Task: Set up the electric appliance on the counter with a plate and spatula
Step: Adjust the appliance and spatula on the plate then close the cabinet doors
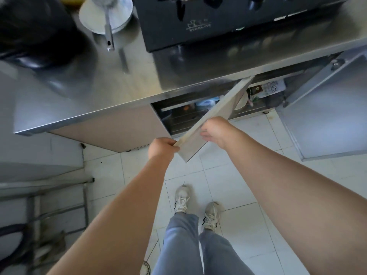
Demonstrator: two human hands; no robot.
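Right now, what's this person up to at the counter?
A person stands at a steel counter with both hands on the open cabinet door below it. The left hand grips its outer corner and the right hand holds its top edge. On the counter sit a white plate with a metal spatula across it, a dark round appliance and a gas stove.

White plate (89, 17) on the steel counter (89, 92), metal spatula (108, 30) across it, handle past the near rim.
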